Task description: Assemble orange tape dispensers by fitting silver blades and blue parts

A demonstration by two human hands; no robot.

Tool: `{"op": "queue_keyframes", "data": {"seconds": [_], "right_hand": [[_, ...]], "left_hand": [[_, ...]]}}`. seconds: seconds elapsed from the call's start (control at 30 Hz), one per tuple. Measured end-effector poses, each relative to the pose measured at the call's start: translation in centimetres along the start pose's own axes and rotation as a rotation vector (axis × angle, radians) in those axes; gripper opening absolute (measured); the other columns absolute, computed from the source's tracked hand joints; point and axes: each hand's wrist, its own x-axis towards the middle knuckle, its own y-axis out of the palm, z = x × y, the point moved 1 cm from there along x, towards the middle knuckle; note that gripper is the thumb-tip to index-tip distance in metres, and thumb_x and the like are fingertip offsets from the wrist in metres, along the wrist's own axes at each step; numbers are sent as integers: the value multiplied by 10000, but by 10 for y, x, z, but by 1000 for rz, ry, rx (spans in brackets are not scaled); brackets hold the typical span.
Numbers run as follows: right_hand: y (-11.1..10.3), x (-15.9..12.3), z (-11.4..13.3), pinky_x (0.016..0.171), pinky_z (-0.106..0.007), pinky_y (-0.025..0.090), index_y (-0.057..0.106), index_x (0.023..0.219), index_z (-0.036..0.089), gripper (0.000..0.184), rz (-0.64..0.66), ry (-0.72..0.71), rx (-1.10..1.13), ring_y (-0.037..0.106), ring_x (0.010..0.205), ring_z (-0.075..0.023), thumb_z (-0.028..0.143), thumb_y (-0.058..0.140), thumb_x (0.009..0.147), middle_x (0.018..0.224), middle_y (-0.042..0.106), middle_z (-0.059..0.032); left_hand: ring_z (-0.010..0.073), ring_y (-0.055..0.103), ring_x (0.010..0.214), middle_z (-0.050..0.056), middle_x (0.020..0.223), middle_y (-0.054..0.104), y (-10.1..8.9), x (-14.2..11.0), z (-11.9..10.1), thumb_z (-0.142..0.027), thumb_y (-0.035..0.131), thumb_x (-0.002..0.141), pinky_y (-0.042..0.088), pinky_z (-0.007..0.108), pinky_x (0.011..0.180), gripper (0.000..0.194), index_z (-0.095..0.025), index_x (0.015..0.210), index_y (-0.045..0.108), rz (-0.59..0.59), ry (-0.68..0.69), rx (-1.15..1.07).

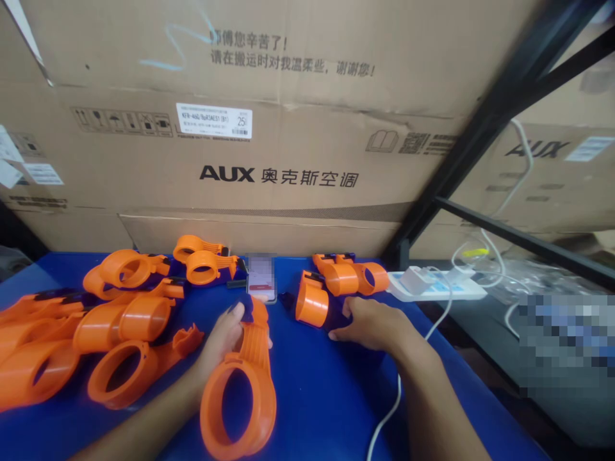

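Observation:
My left hand (221,342) is closed around the handle of an orange tape dispenser (237,397), whose round ring hangs toward me. A dark blue piece sits at the handle's top end, by my thumb. My right hand (372,325) reaches to the right side of the table, thumb and forefinger curled about something dark that I cannot make out. Just left of those fingers stands another orange dispenser (312,301). Behind my right hand are further orange dispensers (342,278) with dark parts.
Several orange dispensers (144,317) crowd the left of the blue table (307,410). A phone (262,278) lies at the back middle. On the right are a white power strip (437,285), a white cable (384,422) and a black metal frame (461,153). Cardboard boxes (298,141) stand behind.

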Motion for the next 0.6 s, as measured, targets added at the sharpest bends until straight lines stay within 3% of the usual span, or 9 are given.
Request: {"op": "queue_keyframes", "data": {"seconds": [0.13, 0.33, 0.5, 0.6], "right_hand": [[2, 2, 2, 691, -382, 489, 690, 961, 213, 499, 8, -7, 15, 728, 965, -357, 616, 800, 688, 1033, 768, -120], [0, -4, -3, 639, -332, 441, 697, 879, 201, 206, -62, -183, 45, 713, 806, -274, 404, 711, 848, 927, 758, -95], [-15, -28, -5, 646, -308, 494, 703, 894, 210, 152, -203, -517, 414, 664, 723, -213, 348, 639, 908, 836, 733, -49], [-21, -38, 2, 699, -333, 550, 702, 911, 229, 150, -214, -681, 689, 671, 754, -218, 354, 620, 923, 834, 727, -29]], "left_hand": [[182, 640, 544, 100, 676, 696, 2, -4, 0, -745, 596, 861, 489, 278, 538, 650, -109, 794, 707, -29, 15, 1], [164, 636, 565, 70, 705, 696, 7, -6, -6, -702, 652, 853, 494, 264, 568, 558, -145, 838, 696, 49, 49, -81], [173, 626, 543, 42, 656, 668, 7, -6, -10, -679, 670, 851, 496, 274, 563, 564, -153, 1050, 704, 82, 72, -102], [178, 632, 535, 35, 663, 674, 9, -5, -10, -666, 670, 856, 500, 279, 559, 577, -158, 1131, 684, 100, 88, -101]]}}
